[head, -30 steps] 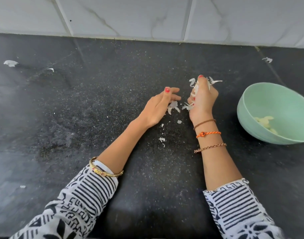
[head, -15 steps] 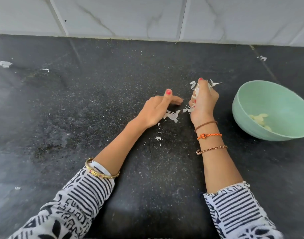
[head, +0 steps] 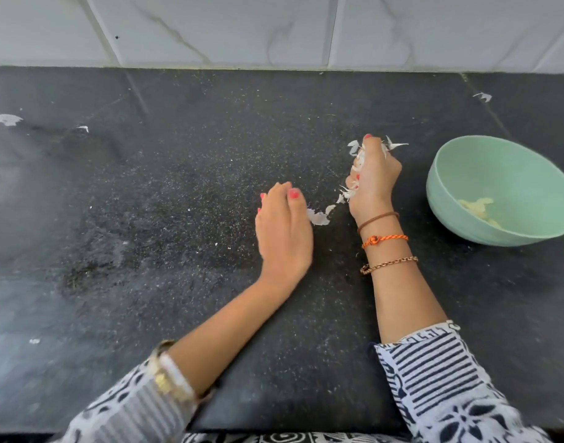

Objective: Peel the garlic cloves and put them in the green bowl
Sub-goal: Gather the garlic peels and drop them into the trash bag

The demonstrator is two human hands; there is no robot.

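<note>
We see the right hand [head: 372,180] curled into a fist round a bunch of papery garlic skins [head: 357,161], whose white tips stick out above and below the fingers. Whether a clove lies inside that fist we cannot tell. The left hand [head: 284,231] lies flat on the dark desk [head: 178,219], fingers straight and close together, holding nothing, its thumb side just beside a few loose skin flakes [head: 319,217].

The green bowl [head: 466,219] stands on the desk to the right of the right hand, near it but apart, its mouth tipped toward us. Peeled garlic cloves [head: 475,206], pale yellow, lie low inside it. No unpeeled clove shows anywhere on the desk, so we judge the peeling largely done and the hands now busy with waste.

The relation that governs the coming move is this: the loose flakes lie in a short trail between the two hands, running from the left thumb up and rightward to the base of the right fist. The left hand is the nearer to them and touches or nearly touches the largest flake. We judge that a short sweep rightward would carry them to the fist; the bowl lies farther on the same line and should be kept clear of skins.
</note>
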